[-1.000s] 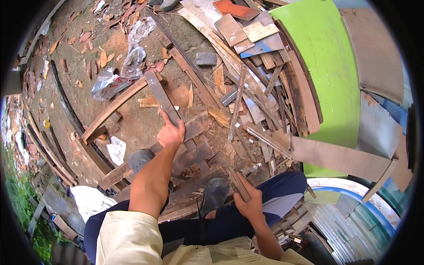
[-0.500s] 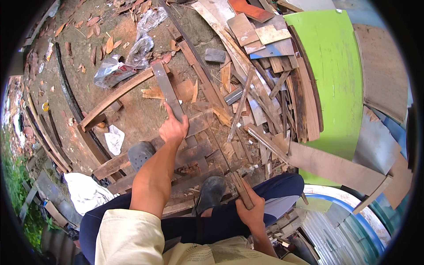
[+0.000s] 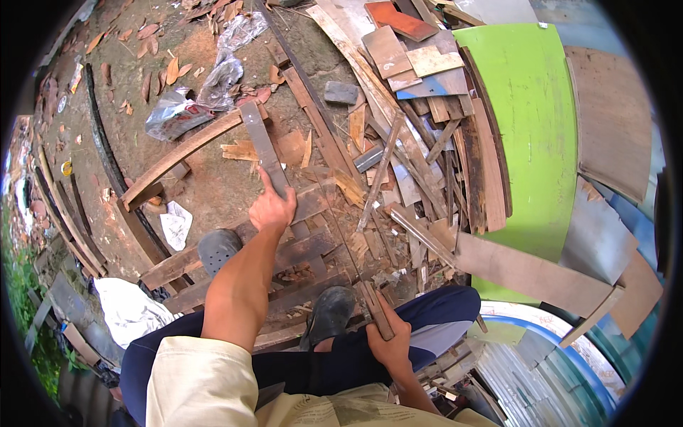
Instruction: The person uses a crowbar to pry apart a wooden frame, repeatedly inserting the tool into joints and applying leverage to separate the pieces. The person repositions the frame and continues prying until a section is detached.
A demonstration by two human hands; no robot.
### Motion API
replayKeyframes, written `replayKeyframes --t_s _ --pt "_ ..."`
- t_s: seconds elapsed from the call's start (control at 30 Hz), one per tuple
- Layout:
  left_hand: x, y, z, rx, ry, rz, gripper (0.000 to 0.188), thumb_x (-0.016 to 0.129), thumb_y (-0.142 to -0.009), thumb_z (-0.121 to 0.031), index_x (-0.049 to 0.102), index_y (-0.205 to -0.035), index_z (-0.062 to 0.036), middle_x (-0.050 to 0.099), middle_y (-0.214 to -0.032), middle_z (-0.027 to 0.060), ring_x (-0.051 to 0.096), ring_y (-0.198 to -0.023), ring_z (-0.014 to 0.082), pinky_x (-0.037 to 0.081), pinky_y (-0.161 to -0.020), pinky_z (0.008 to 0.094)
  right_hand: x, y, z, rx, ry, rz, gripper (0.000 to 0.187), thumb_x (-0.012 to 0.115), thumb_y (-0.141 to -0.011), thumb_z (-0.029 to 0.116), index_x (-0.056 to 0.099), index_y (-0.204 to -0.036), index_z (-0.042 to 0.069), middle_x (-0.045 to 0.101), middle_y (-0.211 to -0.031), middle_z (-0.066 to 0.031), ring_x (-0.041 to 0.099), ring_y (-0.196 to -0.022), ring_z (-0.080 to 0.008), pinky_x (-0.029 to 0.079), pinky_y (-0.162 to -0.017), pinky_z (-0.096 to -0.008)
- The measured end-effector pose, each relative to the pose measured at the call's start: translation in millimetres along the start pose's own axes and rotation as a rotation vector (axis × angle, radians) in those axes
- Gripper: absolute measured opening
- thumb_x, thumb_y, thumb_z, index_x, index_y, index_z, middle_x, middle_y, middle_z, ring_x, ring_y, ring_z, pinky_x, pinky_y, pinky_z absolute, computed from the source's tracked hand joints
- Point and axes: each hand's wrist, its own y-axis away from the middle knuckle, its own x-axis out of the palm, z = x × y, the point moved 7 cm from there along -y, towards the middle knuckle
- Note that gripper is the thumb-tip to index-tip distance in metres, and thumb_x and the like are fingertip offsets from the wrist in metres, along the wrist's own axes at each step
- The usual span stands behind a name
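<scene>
My left hand grips the near end of a flat grey-brown wooden strip, its index finger stretched along the strip. The hand rests on a slatted wooden frame lying in front of me. At my right knee, my right hand is closed round the wooden handle of a hand saw. The saw's thin dark blade, seen nearly edge-on, slants up and left to the frame's slat beside my left hand. Whether the teeth have cut into that slat cannot be made out.
Offcuts and planks are heaped at the right, beside a green panel. A grey block, a crumpled plastic bag and a curved wooden piece lie ahead. White cloth is at the left. My clogs stand among the slats.
The whole view has shifted slightly left. My right hand and the saw handle have moved a little left; my left hand keeps its grip on the strip.
</scene>
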Motion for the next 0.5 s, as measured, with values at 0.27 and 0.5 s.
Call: replayKeyframes --t_s 0.27,0.5 --pt "2 -1 -13 0.008 -0.037 0.017 0.098 0.051 -0.094 -0.055 0.001 -0.168 -0.0140 0.076 -0.094 0.0232 0.075 -0.088 0.0408 0.057 -0.084 0.0495 77 -144 -34 -0.166 -0.137 -0.108 0.058 0.063 -0.087 0.007 0.060 -0.144 0.001 0.077 -0.112 -0.0200 0.075 -0.092 -0.0195 0.056 -0.082 -0.0278" --pt "-6 1 -6 -0.011 -0.015 0.010 0.096 0.049 -0.095 -0.053 0.003 -0.168 -0.0122 0.076 -0.095 0.0248 0.074 -0.090 0.0421 0.056 -0.085 0.0509 -4 9 -11 0.046 -0.058 -0.005 0.059 0.060 -0.085 0.000 0.058 -0.144 -0.004 0.076 -0.113 -0.0179 0.073 -0.098 -0.0169 0.054 -0.088 -0.0286"
